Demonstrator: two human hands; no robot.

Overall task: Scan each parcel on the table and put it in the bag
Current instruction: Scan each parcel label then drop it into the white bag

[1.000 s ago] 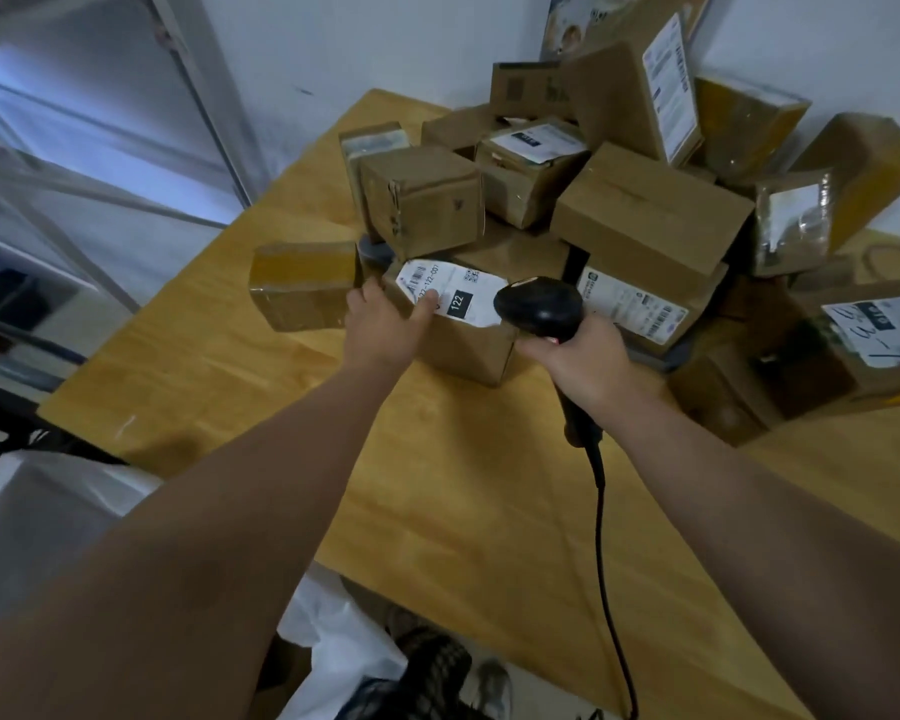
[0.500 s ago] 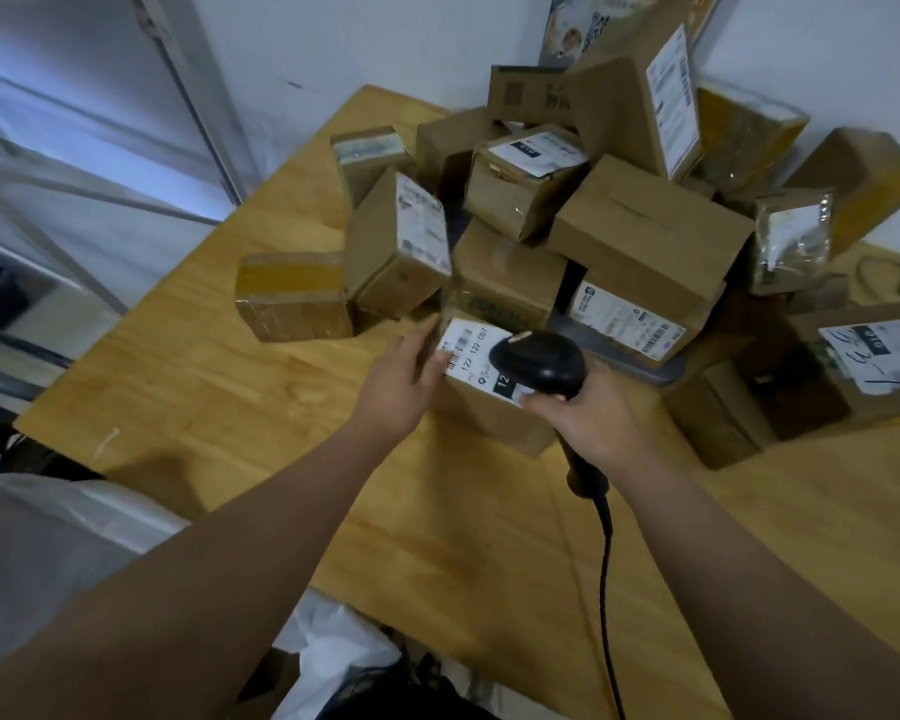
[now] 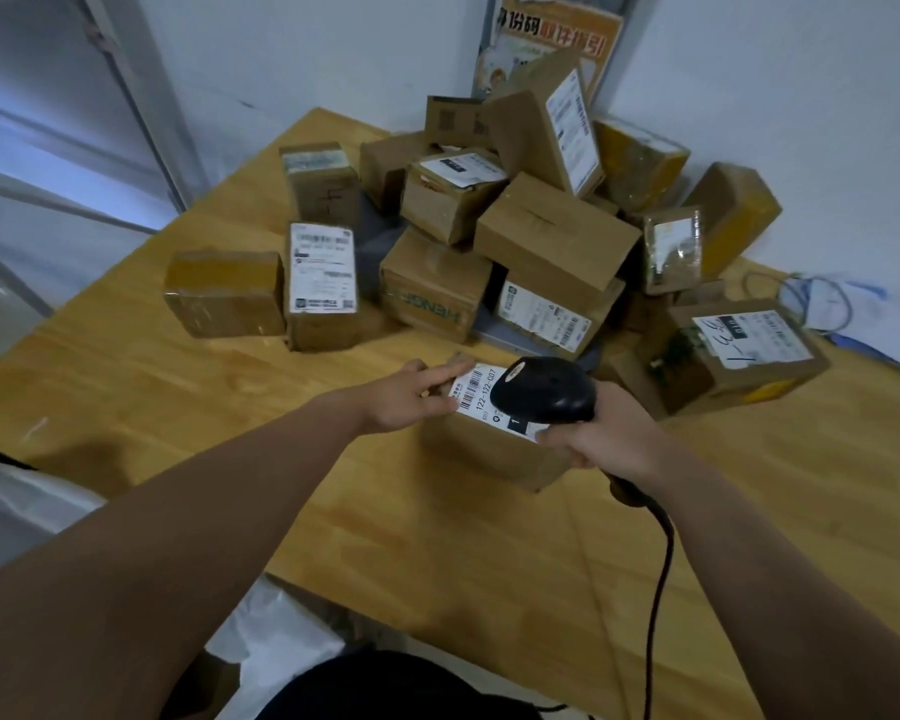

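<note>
- Pale walls [image 3: 307, 54] meet in a corner behind a wooden tabletop [image 3: 178, 397]; a poster [image 3: 552, 39] hangs in that corner.
- A pile [image 3: 557, 241] of brown cardboard boxes fills the far side of the tabletop. Several carry white shipping stickers and some lean on one another.
- One parcel [image 3: 489, 459] stands apart from the pile, near the front edge, with its label [image 3: 476, 389] facing up.
- My left hand [image 3: 406, 402] rests on the parcel's top left edge. The fingers are nearly straight and press it steady. I cannot tell whether the thumb hooks the side.
- My right hand [image 3: 609, 439] is curled round the handle of the scanner [image 3: 546, 389]. The scanner head sits just above the label and covers part of it. Its cable [image 3: 655, 589] trails down toward me.
- Step in hand, as I judge it: scanning this parcel. The pictures do not show whether the read has registered.
- Next move: the scanner head should clear the barcode enough to read it. The left hand must then change from pressing to gripping so it can lift the parcel off the tabletop.
- The bag [image 3: 17, 511] is white and lies below the tabletop's near left edge, so the parcel must travel back and to the left.
- Bag contents: none can be seen, and its mouth is not clearly visible.
- Most of the task remains, judging by the size of the pile.
</note>
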